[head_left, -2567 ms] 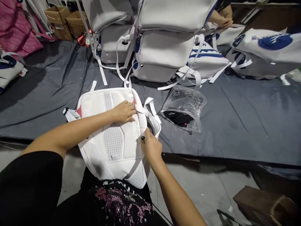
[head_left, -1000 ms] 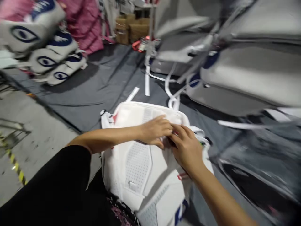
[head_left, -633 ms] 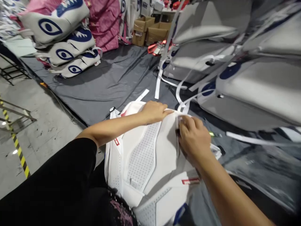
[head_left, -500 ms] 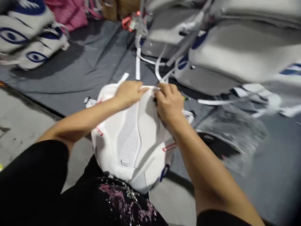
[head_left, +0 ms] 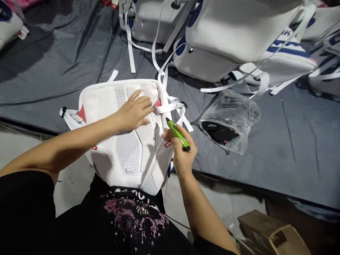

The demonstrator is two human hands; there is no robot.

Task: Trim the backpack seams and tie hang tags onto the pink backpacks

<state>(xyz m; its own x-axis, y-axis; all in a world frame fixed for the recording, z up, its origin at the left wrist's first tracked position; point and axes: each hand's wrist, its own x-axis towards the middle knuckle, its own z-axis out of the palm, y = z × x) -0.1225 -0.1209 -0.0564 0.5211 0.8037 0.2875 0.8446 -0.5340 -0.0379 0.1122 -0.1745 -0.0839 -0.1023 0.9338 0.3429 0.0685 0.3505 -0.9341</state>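
A white backpack (head_left: 129, 152) lies back panel up at the near edge of the grey-covered surface, against my body. My left hand (head_left: 135, 112) rests on its upper middle, fingers spread and holding nothing. Just right of it, my right hand (head_left: 182, 145) is closed around a green tool with black ends (head_left: 175, 134), over the pack's right side. A white strap (head_left: 168, 107) with a looped band runs along that side, and loose straps trail past the top edge.
Several white and grey backpacks (head_left: 228, 35) are piled at the back right. A clear plastic bag (head_left: 233, 113) with black items lies right of my hands. A cardboard box (head_left: 268, 232) stands at the lower right, below the surface's edge.
The view has shifted right. Both hands have left the backpack's top edge; my left hand now lies spread on the panel, and the green tool shows clearly in my right hand.
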